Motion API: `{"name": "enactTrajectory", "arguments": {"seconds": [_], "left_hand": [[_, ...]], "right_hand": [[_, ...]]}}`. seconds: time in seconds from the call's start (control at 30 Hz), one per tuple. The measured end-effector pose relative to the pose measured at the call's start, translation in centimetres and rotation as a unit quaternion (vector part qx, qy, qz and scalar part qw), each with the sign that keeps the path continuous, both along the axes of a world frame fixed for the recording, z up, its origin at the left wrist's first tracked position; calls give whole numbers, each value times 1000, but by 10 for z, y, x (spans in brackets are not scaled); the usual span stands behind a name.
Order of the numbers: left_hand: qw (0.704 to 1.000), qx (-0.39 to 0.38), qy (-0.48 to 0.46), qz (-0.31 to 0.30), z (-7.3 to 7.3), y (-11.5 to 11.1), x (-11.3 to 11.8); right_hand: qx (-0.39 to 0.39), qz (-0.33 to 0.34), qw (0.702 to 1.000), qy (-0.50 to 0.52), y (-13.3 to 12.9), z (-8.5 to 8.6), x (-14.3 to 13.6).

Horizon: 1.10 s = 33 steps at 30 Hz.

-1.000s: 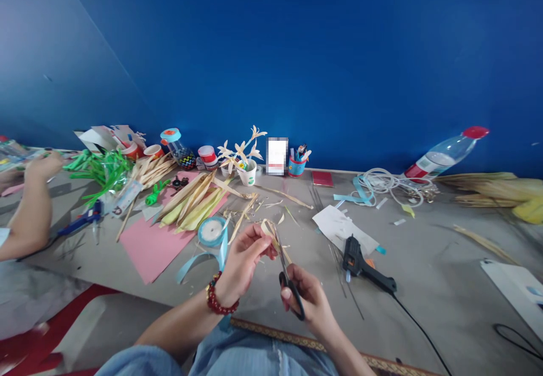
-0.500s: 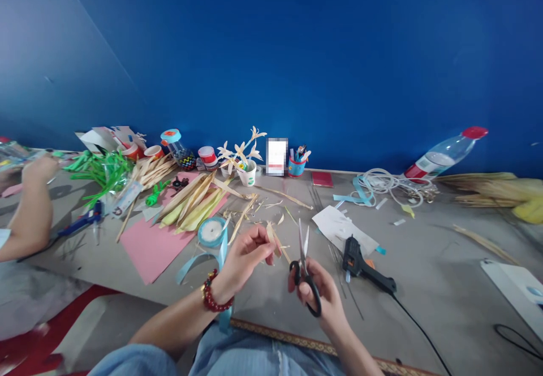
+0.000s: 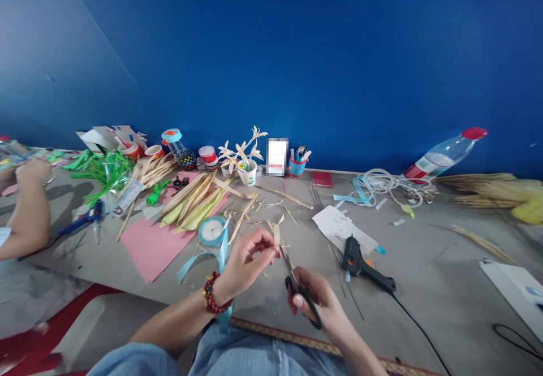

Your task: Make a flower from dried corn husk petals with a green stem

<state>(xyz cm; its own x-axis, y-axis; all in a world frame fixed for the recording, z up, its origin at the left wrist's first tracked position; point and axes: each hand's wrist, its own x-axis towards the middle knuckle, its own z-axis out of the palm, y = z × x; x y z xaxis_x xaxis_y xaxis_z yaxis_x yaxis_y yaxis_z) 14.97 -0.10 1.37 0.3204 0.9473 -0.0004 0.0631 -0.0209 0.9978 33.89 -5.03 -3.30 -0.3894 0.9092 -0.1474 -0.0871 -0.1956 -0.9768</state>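
My left hand (image 3: pixel 248 263), with a beaded bracelet on its wrist, pinches a small pale strip of corn husk (image 3: pixel 276 234) between thumb and fingertips. Fingers of my right hand (image 3: pixel 320 297) are through the black handles of a pair of scissors (image 3: pixel 313 312). The blades point up and left and lie right beside the husk strip; whether they touch it I cannot tell. Under and behind the hands are thin husk scraps (image 3: pixel 265 203). A roll of light blue ribbon (image 3: pixel 213 232) lies left of my left hand, its loose end passing behind my wrist.
A black glue gun (image 3: pixel 358 260) with a cord lies to the right, beside white paper (image 3: pixel 339 223). Corn husks (image 3: pixel 190 203) rest on pink paper (image 3: pixel 148 246) at left. Husk flowers stand in a white cup (image 3: pixel 248 175). Another person's arm (image 3: pixel 31 206) is at far left.
My right hand has moved slightly left and tilted the scissors toward the husk strip. The blades are closer together than before. My left hand has turned the strip more upright.
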Motion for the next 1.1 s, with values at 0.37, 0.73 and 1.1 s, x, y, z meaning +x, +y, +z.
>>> {"name": "enactTrajectory", "arguments": {"seconds": [0.37, 0.73, 1.1], "left_hand": [[999, 4, 17, -30, -3, -2, 3], [1000, 5, 7, -23, -8, -2, 4], [1000, -6, 7, -17, -8, -3, 5]], "right_hand": [[0, -1, 1000, 30, 4, -3, -6], [-5, -12, 999, 48, 4, -9, -9], [-9, -18, 999, 40, 3, -11, -9]]}}
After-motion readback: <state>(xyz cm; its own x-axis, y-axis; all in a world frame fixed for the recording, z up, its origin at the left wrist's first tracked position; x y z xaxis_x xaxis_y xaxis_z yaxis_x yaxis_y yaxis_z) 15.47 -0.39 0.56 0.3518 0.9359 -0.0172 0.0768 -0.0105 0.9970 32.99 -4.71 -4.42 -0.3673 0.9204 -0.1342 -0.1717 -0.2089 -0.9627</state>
